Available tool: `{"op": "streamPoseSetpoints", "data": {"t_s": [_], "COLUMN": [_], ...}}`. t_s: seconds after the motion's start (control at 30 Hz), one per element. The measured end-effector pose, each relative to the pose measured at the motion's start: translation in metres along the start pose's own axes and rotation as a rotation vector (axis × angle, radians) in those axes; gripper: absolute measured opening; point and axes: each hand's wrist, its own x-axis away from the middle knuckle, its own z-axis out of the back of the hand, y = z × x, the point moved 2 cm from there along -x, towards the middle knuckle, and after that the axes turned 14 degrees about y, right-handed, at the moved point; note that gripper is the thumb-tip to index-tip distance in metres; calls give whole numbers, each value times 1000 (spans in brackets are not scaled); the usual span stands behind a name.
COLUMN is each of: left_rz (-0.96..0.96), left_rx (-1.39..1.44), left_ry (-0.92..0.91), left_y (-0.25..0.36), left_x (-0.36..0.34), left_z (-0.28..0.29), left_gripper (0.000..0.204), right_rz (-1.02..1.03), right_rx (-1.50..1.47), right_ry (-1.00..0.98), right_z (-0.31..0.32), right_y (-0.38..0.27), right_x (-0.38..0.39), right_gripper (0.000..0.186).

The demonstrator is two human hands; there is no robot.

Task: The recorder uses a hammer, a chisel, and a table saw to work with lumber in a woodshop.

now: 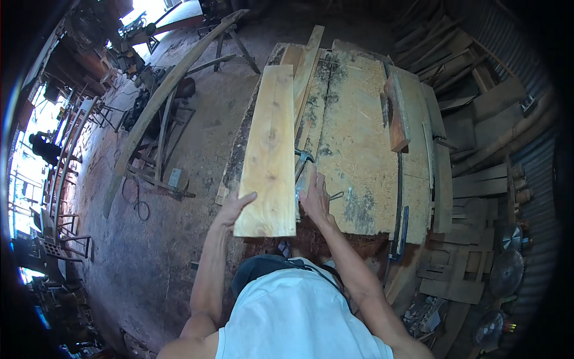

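A long pale wooden board (269, 143) with knots lies lengthwise over the left part of a sawdust-covered worktable (365, 173). My left hand (235, 210) grips its left edge close to the near end, thumb on top and the other fingers hidden below. Beside the board's right edge, my right hand (315, 196) rests with its fingers stretched forward; its thumb side is near the board. Just ahead of that hand sits a metal clamp (305, 157). A narrower wooden strip (310, 66) runs alongside the board and reaches past the table's far edge.
A reddish-brown wooden block (395, 113) stands on the table's right part. Left of me, a long curved beam (161, 102) rests on supports. Stacked planks (472, 66) fill the right side, near several round saw blades (507, 272) by a corrugated wall. A cable (139, 209) lies on the floor.
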Motion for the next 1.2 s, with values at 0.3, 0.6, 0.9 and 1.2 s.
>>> {"op": "streamPoseSetpoints", "data": {"t_s": [0.3, 0.6, 0.9, 1.2], "left_rz": [-126, -1654, -1323, -250], "left_rx": [-147, -501, -35, 510], "left_ry": [-66, -73, -109, -333], "left_y": [61, 200, 318, 216], "left_x": [16, -68, -4, -115], "left_z": [-41, -133, -189, -227], "left_gripper": [69, 49, 28, 38], "right_rz": [435, 1039, 394, -497], "right_rx": [-167, -310, -270, -268], "right_ry": [400, 392, 642, 200], "right_z": [107, 286, 354, 258], "right_y": [-39, -156, -88, 169], "right_x": [-45, -115, -108, 180], "right_gripper": [52, 31, 71, 60]}}
